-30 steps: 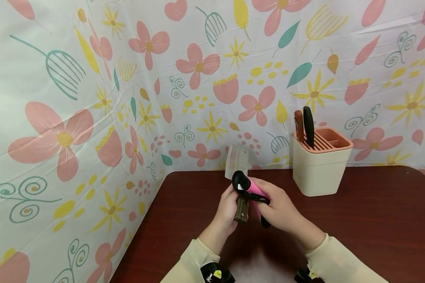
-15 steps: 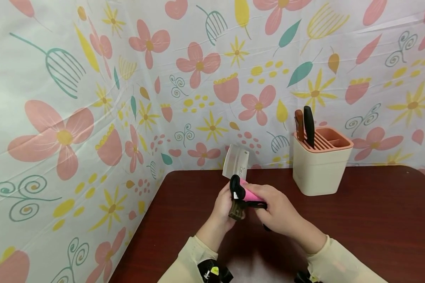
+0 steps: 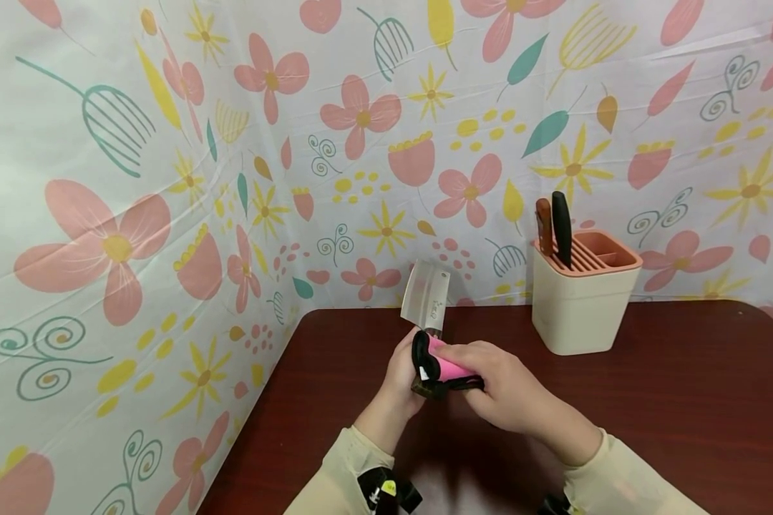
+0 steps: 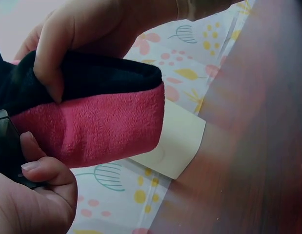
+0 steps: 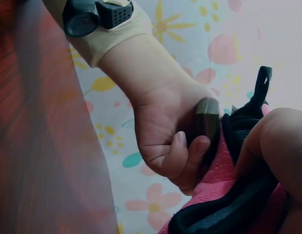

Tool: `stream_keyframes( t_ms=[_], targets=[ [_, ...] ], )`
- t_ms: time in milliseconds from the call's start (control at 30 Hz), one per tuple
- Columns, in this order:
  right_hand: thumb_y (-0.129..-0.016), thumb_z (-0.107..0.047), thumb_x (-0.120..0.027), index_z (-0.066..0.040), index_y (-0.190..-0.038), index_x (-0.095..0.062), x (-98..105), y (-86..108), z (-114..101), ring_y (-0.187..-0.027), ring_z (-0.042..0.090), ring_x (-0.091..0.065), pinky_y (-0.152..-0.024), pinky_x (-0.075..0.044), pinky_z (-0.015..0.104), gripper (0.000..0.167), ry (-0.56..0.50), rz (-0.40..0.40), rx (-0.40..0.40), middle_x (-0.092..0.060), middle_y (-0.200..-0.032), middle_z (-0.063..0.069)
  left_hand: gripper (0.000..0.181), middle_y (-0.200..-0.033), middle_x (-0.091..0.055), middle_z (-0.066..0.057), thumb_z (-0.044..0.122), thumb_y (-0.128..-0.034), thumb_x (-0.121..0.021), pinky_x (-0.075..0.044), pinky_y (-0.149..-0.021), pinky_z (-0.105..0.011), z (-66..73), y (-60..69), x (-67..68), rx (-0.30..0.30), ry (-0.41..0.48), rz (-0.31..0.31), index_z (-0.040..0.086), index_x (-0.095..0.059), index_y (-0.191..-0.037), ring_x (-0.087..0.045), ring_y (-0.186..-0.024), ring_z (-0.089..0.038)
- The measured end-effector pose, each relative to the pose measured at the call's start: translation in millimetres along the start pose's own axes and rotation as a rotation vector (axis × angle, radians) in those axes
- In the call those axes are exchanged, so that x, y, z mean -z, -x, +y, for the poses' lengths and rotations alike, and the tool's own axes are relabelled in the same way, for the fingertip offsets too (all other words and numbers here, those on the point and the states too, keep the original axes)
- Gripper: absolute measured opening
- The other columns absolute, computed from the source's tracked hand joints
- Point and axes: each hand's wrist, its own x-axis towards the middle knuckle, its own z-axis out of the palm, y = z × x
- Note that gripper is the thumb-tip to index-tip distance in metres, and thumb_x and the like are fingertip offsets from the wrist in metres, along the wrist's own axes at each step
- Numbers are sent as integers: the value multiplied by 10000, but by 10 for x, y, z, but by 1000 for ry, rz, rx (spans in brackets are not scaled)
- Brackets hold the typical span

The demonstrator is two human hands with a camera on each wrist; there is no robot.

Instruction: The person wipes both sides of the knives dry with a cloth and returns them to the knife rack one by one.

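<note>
A cleaver with a broad steel blade points away above the table's far edge. My left hand grips its dark handle, whose butt shows in the right wrist view. My right hand holds a plush pink cloth with a black border and a black loop. The cloth lies against the cleaver's handle and covers part of it in the head view. Seen from the left wrist, the cloth hangs folded between both hands, with the right hand's fingers pinching its black edge.
A cream knife holder with an orange slotted top stands at the back right. Two handles, one brown and one black, rise from its slots. A flower-printed curtain hangs behind the dark red table.
The cleaver's blade has turned its flat face more toward view and tilted slightly. The cloth and right hand have shifted a little left, now covering more of the handle. The holder stays put.
</note>
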Motion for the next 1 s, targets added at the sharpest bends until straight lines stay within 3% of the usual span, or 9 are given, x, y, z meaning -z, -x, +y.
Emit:
stream_keyframes(
  t_ms=[67, 133, 200, 267, 333, 400, 533, 733, 1000],
  targets=[
    [-731, 27, -692, -163, -1316, -701, 11, 0, -10, -1084, 156, -695, -896, -584, 401, 615, -11, -7, 16, -743, -1237, -31, 276, -1190, -645, -22, 240, -1067, -434, -500, -921, -213, 1, 16, 4, 28, -5, 26, 82, -576, -1243, -583, -1096, -127],
    [-724, 34, -694, -158, -1282, -718, 21, 3, -20, -1074, 144, -698, -889, -587, 396, 591, -18, -10, 26, -748, -1215, -33, 501, -1505, -481, -116, 239, -1067, -406, -423, -1125, -277, 3, 28, 7, 54, -1, 44, 42, -366, -1526, -456, -1369, -209],
    [-709, 43, -690, -154, -1255, -730, 31, 4, -29, -1070, 136, -700, -885, -588, 389, 582, -24, -13, 37, -750, -1194, -37, 666, -1701, -181, -143, 233, -1069, -367, -251, -1271, -352, 7, 41, 13, 74, 7, 53, 45, -87, -1644, -198, -1552, -266],
    [-694, 49, -684, -153, -1233, -736, 41, 3, -41, -1071, 127, -701, -887, -589, 386, 578, -28, -18, 48, -751, -1180, -47, 667, -1719, -113, -170, 209, -1058, -354, -177, -1304, -418, 15, 43, 11, 73, 16, 59, 39, -83, -1643, -133, -1580, -314],
    [-681, 56, -674, -149, -1233, -735, 52, 3, -55, -1075, 128, -702, -889, -589, 386, 592, -38, -24, 60, -750, -1179, -46, 660, -1713, -129, -173, 194, -1050, -351, -184, -1301, -425, 22, 43, 14, 78, 17, 72, 47, -103, -1644, -181, -1552, -311],
    [-672, 59, -664, -147, -1243, -731, 59, 0, -70, -1084, 126, -701, -891, -589, 387, 610, -50, -32, 70, -748, -1193, -48, 653, -1702, -157, -182, 186, -1044, -354, -288, -1255, -407, 29, 44, 18, 81, 14, 89, 53, -128, -1642, -323, -1455, -298],
    [-679, 57, -666, -152, -1243, -728, 58, -6, -100, -1071, 117, -699, -887, -591, 389, 604, -71, -40, 96, -746, -1190, -58, 661, -1691, -178, -178, 216, -1050, -400, -459, -1024, -271, 46, 47, 35, 84, 26, 105, 77, -145, -1644, -509, -1152, -201],
    [-687, 84, -649, -157, -1284, -714, 52, -18, -129, -1116, 145, -712, -965, -570, 329, 648, -125, -47, 127, -740, -1245, -36, 670, -1593, -292, -151, 255, -1073, -410, -487, -802, -179, 71, 43, 68, 71, 68, 73, 92, -109, -1649, -536, -887, -108],
    [-711, 119, -633, -169, -1317, -706, 61, -35, -135, -1130, 130, -710, -987, -542, 237, 675, -226, -80, 141, -737, -1264, -37, 588, -1274, -469, -75, 255, -1100, -356, -484, -710, -178, 116, 42, 80, 48, 33, 21, 109, -174, -1639, -532, -812, -80]
  ],
)
